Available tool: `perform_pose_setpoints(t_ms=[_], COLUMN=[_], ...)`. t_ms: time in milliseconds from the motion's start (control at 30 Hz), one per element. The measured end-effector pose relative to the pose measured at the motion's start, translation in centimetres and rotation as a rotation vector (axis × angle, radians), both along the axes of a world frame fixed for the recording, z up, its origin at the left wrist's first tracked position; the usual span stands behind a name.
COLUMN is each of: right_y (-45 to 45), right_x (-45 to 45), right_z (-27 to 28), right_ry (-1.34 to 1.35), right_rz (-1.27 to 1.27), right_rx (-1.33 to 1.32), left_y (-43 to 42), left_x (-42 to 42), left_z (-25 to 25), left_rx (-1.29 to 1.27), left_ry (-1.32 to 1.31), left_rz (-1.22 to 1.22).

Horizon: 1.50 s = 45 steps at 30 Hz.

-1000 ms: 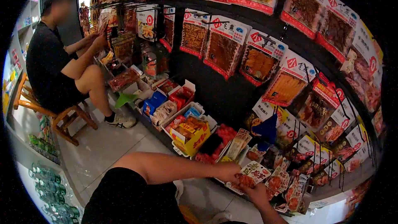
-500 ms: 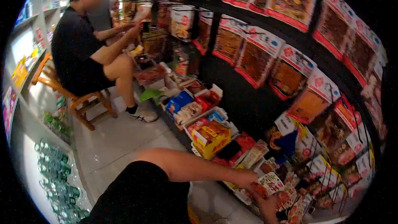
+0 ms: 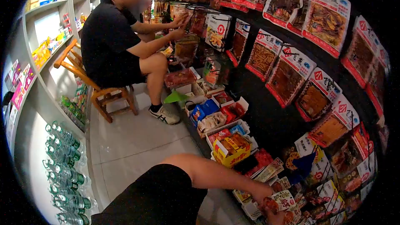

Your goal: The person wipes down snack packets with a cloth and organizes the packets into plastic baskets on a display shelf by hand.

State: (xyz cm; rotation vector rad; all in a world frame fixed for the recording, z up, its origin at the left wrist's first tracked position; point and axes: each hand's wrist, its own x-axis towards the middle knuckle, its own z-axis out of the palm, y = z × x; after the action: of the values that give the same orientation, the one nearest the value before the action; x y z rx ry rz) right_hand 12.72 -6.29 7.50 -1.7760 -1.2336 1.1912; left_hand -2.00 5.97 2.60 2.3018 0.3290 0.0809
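Low at the right, my left hand (image 3: pixel 261 192) reaches to a white and red snack packet (image 3: pixel 285 201) and is closed on its left edge. My right hand (image 3: pixel 275 216), partly cut off by the bottom of the view, is at the lower edge of the same packet, its fingers bent against it. More snack packets lie beside and under it. Just behind my left hand are long pale packets (image 3: pixel 270 171) and a white plastic basket (image 3: pixel 251 210).
Hanging snack packs (image 3: pixel 289 75) cover the dark rack at the right. A yellow box (image 3: pixel 231 150) stands among low boxes. Another person (image 3: pixel 109 43) sits on a wooden chair (image 3: pixel 100 93), holding a packet. Bottles (image 3: pixel 62 162) stand at the left by white shelves.
The view has turned left, so the rack, boxes and seated person appear farther right. Both my hands remain at the packet, now lower in the view.
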Motion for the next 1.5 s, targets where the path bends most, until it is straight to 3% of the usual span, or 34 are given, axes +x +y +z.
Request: perform_pose_setpoints(t_ms=[100,167,200,267,300,333,467,533,567,600,667,767,933,1133,1500], right_y=[0.2,0.5,0.5,1.0,1.2,1.4,1.7,1.9,2.0,2.1,2.0,2.0,1.8,1.6,2.8], right_x=[-0.1,-0.3,-0.3,-0.4,-0.5,-0.5,-0.6,-0.6,-0.6,-0.6,-0.4,-0.3,0.1,0.5,-0.5], right_z=[0.0,0.1,0.1,0.2,0.2,0.2,0.1,0.2,0.2,0.1,0.1,0.1,0.0,0.0,0.1], right_ry=[0.0,0.001,0.0,-0.002,-0.003,-0.004,-0.006,-0.007,-0.006,-0.006,-0.009,-0.01,-0.016,-0.015,-0.009], right_rz=[-0.003,-0.005,-0.007,-0.012,-0.011,-0.01,-0.007,-0.007,-0.005,-0.006,-0.009,-0.012,-0.02,-0.029,-0.001], right_rx=[-0.004,-0.005,-0.005,-0.006,-0.006,-0.004,-0.008,-0.007,-0.008,-0.007,-0.009,-0.007,-0.005,0.005,0.011], left_y=[0.2,0.6,-0.3,-0.2,0.5,0.8,1.5,1.4,0.8,-1.4,-1.9,0.6,0.1,0.5,0.0], left_x=[1.0,0.5,-1.2,-1.5,0.0,0.5,1.3,1.2,0.6,-1.9,-2.5,0.3,-0.1,0.6,0.4], left_z=[-2.0,-1.4,2.9,2.9,-1.4,-2.6,-4.1,-2.9,-2.5,1.5,2.7,-0.9,0.9,-1.6,0.7], left_rx=[0.061,0.03,-0.038,-0.011,0.078,0.115,0.139,0.169,0.209,0.246,0.25,0.179,0.178,0.227,0.102], left_ry=[-0.152,-0.106,0.016,0.039,-0.06,-0.086,0.028,0.115,0.025,-0.064,-0.113,-0.028,0.021,-0.079,0.074], left_rz=[-0.039,-0.04,-0.028,0.013,0.04,0.039,-0.032,-0.059,0.038,0.136,0.193,0.101,0.121,0.142,0.14])
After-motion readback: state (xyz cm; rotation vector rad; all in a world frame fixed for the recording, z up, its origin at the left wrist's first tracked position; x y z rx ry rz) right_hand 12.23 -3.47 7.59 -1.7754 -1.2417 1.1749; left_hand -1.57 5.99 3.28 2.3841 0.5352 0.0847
